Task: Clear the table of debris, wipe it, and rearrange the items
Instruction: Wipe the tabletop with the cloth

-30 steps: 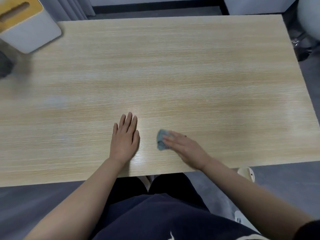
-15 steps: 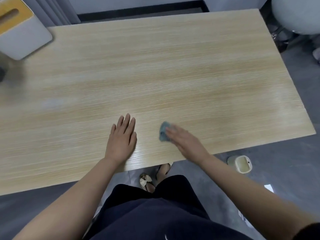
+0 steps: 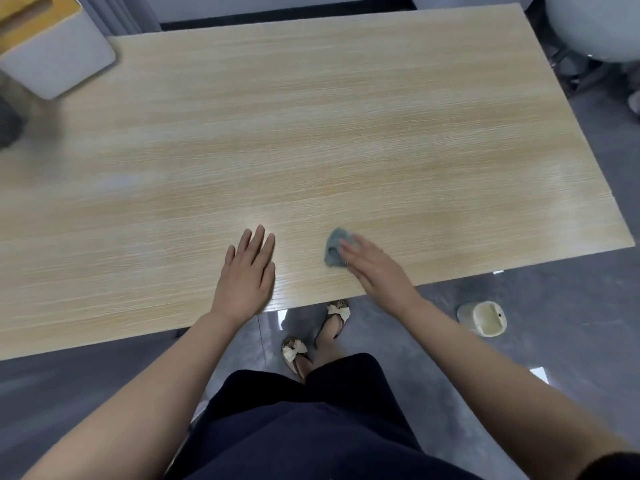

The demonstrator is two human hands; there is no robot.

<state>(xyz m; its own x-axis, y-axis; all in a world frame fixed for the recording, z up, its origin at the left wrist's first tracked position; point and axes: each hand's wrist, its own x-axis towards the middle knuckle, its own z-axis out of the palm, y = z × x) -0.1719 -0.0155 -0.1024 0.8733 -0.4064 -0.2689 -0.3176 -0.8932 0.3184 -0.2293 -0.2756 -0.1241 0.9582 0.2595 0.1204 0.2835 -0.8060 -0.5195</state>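
The right hand (image 3: 375,271) lies flat, fingers straight, pressing a small blue-grey cloth (image 3: 334,247) onto the table (image 3: 346,133) in the lower middle of the frame, close to the near edge; only the cloth's left part shows, the rest is under the fingers. Just to its left the left hand (image 3: 246,275) rests palm-down, fingers straight and together, holding nothing, apparently propping the person as they lean over. The step in hand looks like the wipe. To do it well, I would keep the palm spread so the pressure falls evenly over the cloth and it does not bunch up or slip out from under the fingertips, run the strokes along the wood grain in overlapping lanes, and lift the bracing hand aside when the cloth reaches its patch so no strip is missed. Strokes near the front should stop short of the edge, or the cloth may drop to the floor. No debris shows on the wood from here, though the picture is blurred. Further out, at the upper left of the frame, a white box with a yellow slotted lid (image 3: 48,46) sits at the table's corner, with a dark object (image 3: 8,123) below it at the left border, too cut off to name; wiping there will mean moving them. On the floor at lower right stands a small pale bin (image 3: 483,318).
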